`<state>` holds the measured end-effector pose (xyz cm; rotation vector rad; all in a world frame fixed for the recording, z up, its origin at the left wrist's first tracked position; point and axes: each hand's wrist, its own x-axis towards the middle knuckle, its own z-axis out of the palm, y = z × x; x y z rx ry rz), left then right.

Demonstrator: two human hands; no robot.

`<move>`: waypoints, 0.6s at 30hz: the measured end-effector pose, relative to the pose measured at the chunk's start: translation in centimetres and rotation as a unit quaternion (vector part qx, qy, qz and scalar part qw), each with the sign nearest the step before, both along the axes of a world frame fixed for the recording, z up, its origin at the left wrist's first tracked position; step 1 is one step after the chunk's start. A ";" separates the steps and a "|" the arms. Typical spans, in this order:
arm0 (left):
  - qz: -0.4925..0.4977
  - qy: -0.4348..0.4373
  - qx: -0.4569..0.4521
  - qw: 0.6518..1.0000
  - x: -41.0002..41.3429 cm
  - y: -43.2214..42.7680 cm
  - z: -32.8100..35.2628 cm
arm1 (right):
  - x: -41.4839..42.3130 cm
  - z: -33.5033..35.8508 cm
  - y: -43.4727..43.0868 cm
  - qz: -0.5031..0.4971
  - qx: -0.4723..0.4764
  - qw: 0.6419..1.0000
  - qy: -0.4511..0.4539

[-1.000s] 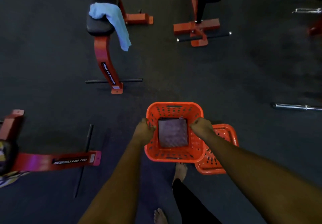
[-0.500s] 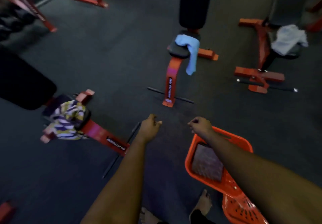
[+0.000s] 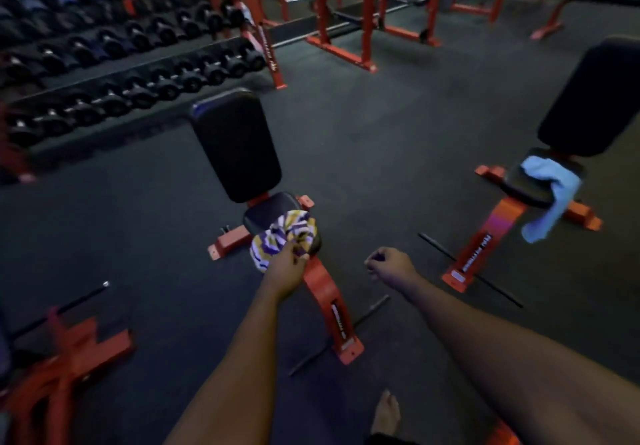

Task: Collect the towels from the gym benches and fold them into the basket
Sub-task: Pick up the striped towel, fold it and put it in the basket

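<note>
At the centre of the frame, the left hand [image 3: 285, 269] gripped the striped towel [image 3: 282, 236], fingers closed on the bunched cloth lying on the front of the bench [image 3: 266, 210] seat. The right hand [image 3: 391, 266] hovered beside it, fingers curled and holding nothing. At the right edge, a blue towel [image 3: 550, 195] draped over another bench [image 3: 498, 219].

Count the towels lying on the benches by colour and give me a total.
striped towel (purple, yellow, white): 1
light blue towel: 1
total: 2
</note>
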<state>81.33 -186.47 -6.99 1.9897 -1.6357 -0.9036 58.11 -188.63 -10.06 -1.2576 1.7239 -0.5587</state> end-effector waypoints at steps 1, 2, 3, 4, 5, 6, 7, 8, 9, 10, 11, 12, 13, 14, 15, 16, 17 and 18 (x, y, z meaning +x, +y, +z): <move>0.012 0.004 0.006 1.000 1.7 -1.0 -0.1 | 1.8 -0.5 -1.9 0.006 -0.001 1.000 -0.011; 0.019 0.010 0.012 1.000 2.6 -1.5 -0.2 | 2.8 -0.7 -2.9 0.009 0.000 1.000 -0.014; 0.029 0.010 0.014 0.999 4.3 -3.0 -0.6 | 4.7 -1.0 -5.0 0.013 0.000 1.000 -0.015; 0.033 0.010 0.015 0.999 5.7 -4.2 -1.2 | 6.0 -1.9 -6.8 0.020 0.005 1.000 -0.018; 0.040 0.005 0.019 0.999 7.1 -5.6 -1.6 | 7.4 -2.3 -8.7 0.028 0.007 0.999 -0.024; 0.050 0.005 0.023 0.998 8.2 -6.9 -2.0 | 8.5 -2.9 -10.2 0.039 0.008 0.999 -0.031; 0.063 -0.002 0.030 0.998 9.7 -8.9 -2.4 | 10.0 -3.6 -12.6 0.050 0.009 0.998 -0.023; 0.069 -0.005 0.036 0.997 10.7 -10.6 -2.8 | 11.1 -4.1 -14.4 0.062 0.012 0.998 -0.018; 0.075 -0.006 0.048 0.996 11.5 -11.9 -2.9 | 12.0 -4.4 -15.6 0.074 0.021 0.997 -0.014; 0.078 -0.007 0.055 0.995 12.5 -13.7 -3.3 | 12.9 -4.7 -17.3 0.084 0.032 0.996 -0.015; 0.082 -0.010 0.062 0.995 13.3 -15.5 -3.5 | 13.7 -5.1 -18.9 0.090 0.043 0.995 -0.008; 0.085 -0.005 0.062 0.994 14.0 -17.3 -3.9 | 14.3 -5.7 -20.6 0.092 0.050 0.994 -0.003; 0.087 -0.002 0.066 0.994 14.6 -19.2 -4.4 | 14.9 -6.3 -22.3 0.088 0.051 0.995 0.003; 0.081 0.000 0.067 0.994 15.1 -20.9 -4.9 | 15.4 -7.3 -23.8 0.084 0.052 0.995 0.003; 0.073 0.000 0.075 0.995 15.6 -22.3 -5.4 | 15.9 -8.0 -24.9 0.075 0.061 0.995 0.006; 0.061 0.002 0.083 0.995 15.9 -23.8 -6.2 | 16.4 -8.3 -25.8 0.063 0.079 0.995 0.011; 0.043 0.001 0.099 0.994 16.6 -25.9 -7.3 | 17.2 -8.8 -27.0 0.041 0.099 0.994 0.008; 0.029 0.004 0.110 0.994 16.8 -26.9 -8.0 | 17.6 -8.9 -27.4 0.027 0.117 0.993 0.002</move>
